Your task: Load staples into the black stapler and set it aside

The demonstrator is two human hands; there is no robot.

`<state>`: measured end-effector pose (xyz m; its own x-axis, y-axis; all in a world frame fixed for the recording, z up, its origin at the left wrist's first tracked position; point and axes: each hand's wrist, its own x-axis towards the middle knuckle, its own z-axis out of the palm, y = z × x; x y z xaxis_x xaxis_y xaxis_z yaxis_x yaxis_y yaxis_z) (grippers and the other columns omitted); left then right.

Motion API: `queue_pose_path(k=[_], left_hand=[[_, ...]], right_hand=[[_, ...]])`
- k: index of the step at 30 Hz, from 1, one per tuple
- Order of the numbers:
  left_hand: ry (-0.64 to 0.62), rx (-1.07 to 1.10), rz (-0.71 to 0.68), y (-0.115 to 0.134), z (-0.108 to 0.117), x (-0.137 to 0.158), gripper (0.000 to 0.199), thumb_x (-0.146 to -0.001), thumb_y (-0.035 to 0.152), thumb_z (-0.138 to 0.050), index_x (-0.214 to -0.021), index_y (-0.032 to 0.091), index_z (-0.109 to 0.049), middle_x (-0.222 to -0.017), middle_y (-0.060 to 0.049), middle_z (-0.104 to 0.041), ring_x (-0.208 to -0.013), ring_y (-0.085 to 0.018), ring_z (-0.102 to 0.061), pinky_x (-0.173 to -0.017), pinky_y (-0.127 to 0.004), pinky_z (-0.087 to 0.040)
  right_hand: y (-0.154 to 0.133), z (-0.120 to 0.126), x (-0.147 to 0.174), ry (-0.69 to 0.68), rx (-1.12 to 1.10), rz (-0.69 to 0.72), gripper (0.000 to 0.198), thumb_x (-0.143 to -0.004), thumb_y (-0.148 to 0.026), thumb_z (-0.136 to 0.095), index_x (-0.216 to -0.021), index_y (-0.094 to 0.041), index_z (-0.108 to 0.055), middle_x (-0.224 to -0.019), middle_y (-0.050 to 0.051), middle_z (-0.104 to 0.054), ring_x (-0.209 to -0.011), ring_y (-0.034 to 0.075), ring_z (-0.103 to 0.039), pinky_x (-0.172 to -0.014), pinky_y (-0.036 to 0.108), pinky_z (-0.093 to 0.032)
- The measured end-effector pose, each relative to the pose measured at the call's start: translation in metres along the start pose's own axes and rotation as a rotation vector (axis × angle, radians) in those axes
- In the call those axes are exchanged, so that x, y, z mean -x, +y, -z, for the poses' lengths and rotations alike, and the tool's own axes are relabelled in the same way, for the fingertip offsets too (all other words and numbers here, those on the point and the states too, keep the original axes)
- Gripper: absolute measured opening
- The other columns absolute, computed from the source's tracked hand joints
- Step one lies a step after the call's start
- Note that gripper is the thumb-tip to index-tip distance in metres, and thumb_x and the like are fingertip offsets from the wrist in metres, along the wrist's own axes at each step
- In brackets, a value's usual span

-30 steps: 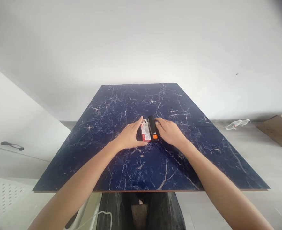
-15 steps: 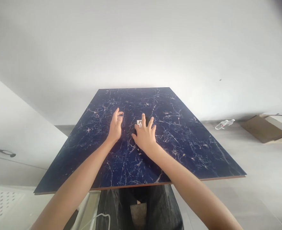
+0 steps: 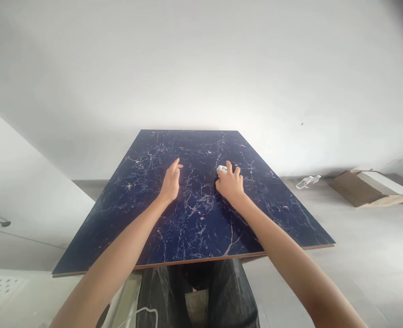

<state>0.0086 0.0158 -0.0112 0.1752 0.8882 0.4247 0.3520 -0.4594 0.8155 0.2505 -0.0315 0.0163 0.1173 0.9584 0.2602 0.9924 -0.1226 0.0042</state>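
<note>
Right hand now curled over the small white box and a dark thing beside it, probably the stapler, though the fingers hide most of it. A second ago both lay mid-table between the two hands; they've since slid right and away under that grip. Left hand has let go: fingers spread, empty, hovering just over the dark marble table, well apart from the box. Floor beyond: plastic bottle, flat cardboard
</note>
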Motion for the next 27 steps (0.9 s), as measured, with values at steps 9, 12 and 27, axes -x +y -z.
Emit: queue_pose_path(k=[9,12,27], left_hand=[[-0.044,-0.064,0.035,0.0,-0.002,-0.003,0.07,-0.105,0.065,-0.015,-0.156,0.025,-0.041,-0.14,-0.011,-0.061,-0.135,-0.028,-0.052,-0.117,-0.049,-0.036],[-0.1,-0.12,0.026,0.005,-0.003,-0.003,0.071,-0.105,0.065,-0.015,-0.157,0.024,-0.04,-0.142,-0.012,-0.06,-0.135,-0.028,-0.052,-0.118,-0.05,-0.035],[-0.275,-0.152,0.04,0.004,-0.003,-0.005,0.066,-0.106,0.061,-0.016,-0.158,0.028,-0.037,-0.146,-0.008,-0.058,-0.137,-0.026,-0.051,-0.119,-0.046,-0.035]], right_hand=[[0.16,-0.023,-0.049,0.05,0.024,-0.111,0.046,-0.084,-0.035,-0.059,-0.127,-0.027,-0.071,-0.155,0.016,-0.035,-0.125,0.045,-0.044,-0.094,0.062,-0.048],[0.198,-0.031,-0.059,0.073,0.019,-0.076,0.046,-0.082,-0.036,-0.059,-0.126,-0.031,-0.073,-0.155,0.011,-0.037,-0.126,0.043,-0.043,-0.098,0.061,-0.047],[0.238,-0.042,-0.039,0.328,-0.566,-0.606,0.057,-0.087,-0.051,-0.055,-0.136,-0.022,-0.061,-0.124,0.013,-0.069,-0.109,0.03,-0.065,-0.1,0.049,-0.048]])
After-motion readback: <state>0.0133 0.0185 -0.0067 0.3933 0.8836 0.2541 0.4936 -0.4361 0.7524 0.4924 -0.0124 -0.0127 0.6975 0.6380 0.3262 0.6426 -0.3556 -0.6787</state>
